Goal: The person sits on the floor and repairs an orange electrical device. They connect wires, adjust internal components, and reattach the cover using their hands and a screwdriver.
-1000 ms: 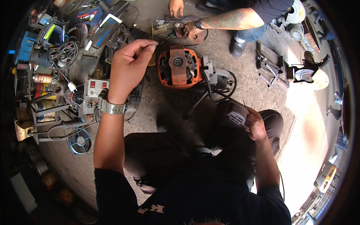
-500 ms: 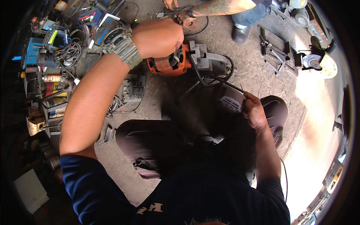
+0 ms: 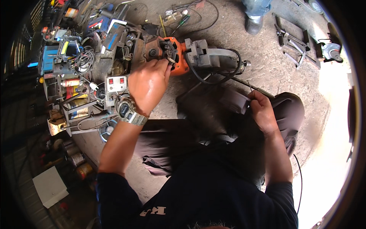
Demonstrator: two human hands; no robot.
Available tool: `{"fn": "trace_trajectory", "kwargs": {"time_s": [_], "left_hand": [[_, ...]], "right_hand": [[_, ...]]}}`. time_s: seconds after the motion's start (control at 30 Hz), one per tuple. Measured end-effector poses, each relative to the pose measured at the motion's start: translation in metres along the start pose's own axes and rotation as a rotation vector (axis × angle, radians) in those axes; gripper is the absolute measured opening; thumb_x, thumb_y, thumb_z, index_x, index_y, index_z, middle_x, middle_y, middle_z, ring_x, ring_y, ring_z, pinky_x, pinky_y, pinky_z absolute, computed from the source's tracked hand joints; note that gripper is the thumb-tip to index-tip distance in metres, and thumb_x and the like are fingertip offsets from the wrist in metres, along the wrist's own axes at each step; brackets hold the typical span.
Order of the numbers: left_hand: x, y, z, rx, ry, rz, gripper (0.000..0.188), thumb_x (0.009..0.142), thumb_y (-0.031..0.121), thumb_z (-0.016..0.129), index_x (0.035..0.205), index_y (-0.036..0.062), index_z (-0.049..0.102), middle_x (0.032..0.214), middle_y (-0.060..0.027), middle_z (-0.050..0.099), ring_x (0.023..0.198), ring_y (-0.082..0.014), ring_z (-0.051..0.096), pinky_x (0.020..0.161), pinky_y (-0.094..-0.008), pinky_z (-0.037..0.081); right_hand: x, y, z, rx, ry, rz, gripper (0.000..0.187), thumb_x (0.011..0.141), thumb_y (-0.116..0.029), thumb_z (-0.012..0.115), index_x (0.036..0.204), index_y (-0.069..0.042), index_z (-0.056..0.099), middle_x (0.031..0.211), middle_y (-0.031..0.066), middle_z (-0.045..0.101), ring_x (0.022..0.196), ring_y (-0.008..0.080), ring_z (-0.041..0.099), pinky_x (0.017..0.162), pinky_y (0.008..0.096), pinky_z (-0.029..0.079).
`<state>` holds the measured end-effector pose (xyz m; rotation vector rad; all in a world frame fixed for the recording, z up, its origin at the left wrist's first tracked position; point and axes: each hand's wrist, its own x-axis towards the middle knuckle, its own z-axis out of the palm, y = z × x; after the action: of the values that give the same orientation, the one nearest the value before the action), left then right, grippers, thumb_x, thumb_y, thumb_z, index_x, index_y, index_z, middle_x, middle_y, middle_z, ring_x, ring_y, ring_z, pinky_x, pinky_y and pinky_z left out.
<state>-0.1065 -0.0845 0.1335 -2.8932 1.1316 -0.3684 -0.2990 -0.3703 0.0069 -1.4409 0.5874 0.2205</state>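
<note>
An orange power tool point(image 3: 183, 63) with a grey metal guard point(image 3: 213, 57) and a black cable lies on the floor ahead of me, its motor housing uncovered at the left end. My left hand point(image 3: 150, 82), with a watch on the wrist, reaches to the near side of that housing. Its fingers are bunched at the opening; what they pinch, if anything, is hidden. Over my lap, my right hand point(image 3: 263, 112) grips the edge of a grey cover point(image 3: 236, 101), which motion smears. A thin rod or wire shows just above the fingers.
Crowding the left are tools, coiled cables point(image 3: 84, 60), cans and a box with red switches point(image 3: 116, 84). A green-handled screwdriver point(image 3: 183, 20) lies at the far side. A co-worker's boot point(image 3: 254, 24) and a metal frame point(image 3: 295, 40) are at the far right.
My left hand has come from over the housing's far side down to its near side. The co-worker's hands have left the picture. My right hand still holds the cover.
</note>
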Motion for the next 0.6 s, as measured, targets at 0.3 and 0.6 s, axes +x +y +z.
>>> {"fn": "trace_trajectory", "kwargs": {"time_s": [0.3, 0.6], "left_hand": [[0.009, 0.007, 0.01, 0.066, 0.057, 0.04, 0.017, 0.089, 0.014, 0.076, 0.106, 0.012, 0.075, 0.087, -0.008, 0.073, 0.078, -0.0297, 0.071, 0.069, -0.0405, 0.057], [0.014, 0.003, 0.018, 0.138, 0.068, 0.149, 0.017, 0.088, 0.012, 0.077, 0.104, 0.0101, 0.072, 0.082, -0.0074, 0.07, 0.074, -0.0278, 0.07, 0.067, -0.0403, 0.056]], "right_hand": [[-0.004, -0.006, -0.012, -0.087, -0.054, -0.079, 0.02, 0.088, -0.001, 0.047, 0.097, 0.0, 0.065, 0.075, 0.0005, 0.057, 0.074, 0.0073, 0.052, 0.066, 0.027, 0.045], [-0.007, -0.014, -0.017, -0.113, -0.064, -0.129, 0.02, 0.086, -0.001, 0.047, 0.095, 0.001, 0.065, 0.075, 0.0058, 0.062, 0.075, 0.0108, 0.057, 0.069, 0.0301, 0.048]]}}
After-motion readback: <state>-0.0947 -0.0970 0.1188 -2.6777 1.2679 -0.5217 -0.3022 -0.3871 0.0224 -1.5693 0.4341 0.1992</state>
